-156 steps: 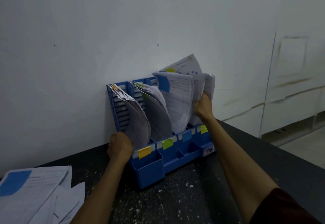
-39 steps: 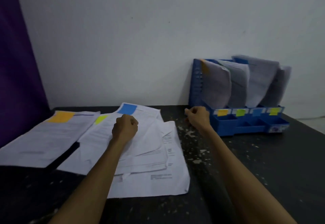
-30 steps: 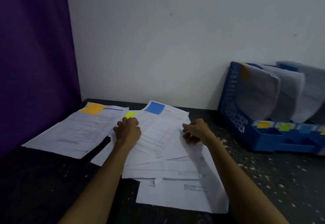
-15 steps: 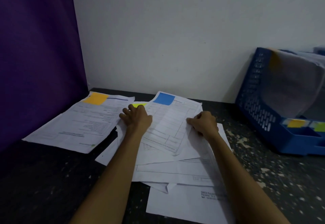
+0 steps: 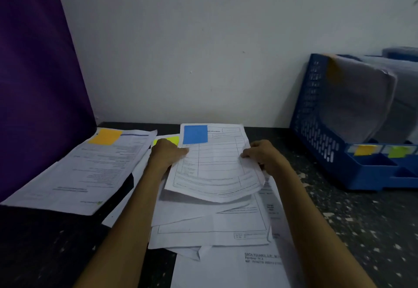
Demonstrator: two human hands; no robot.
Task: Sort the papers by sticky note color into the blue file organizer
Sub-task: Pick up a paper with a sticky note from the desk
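Note:
A printed sheet with a blue sticky note (image 5: 195,134) is raised off the loose pile of papers (image 5: 210,226) in the middle of the dark table. My left hand (image 5: 166,154) pinches its left edge and my right hand (image 5: 262,155) grips its right edge. Just behind my left hand, a sheet with a yellow-green sticky note (image 5: 168,140) peeks out. To the left lies a sheet with an orange sticky note (image 5: 105,136). The blue file organizer (image 5: 316,129) stands at the right against the wall, with papers in its slots and orange (image 5: 364,150) and green (image 5: 398,152) labels on its front.
A purple curtain (image 5: 38,79) hangs at the left edge of the table. The white wall (image 5: 203,50) closes off the back. The dark tabletop (image 5: 362,219) is speckled with pale flecks between the pile and the organizer.
Both hands left the organizer and came to the pile. In the last half second they took hold of the blue-noted sheet and lifted its near end off the pile.

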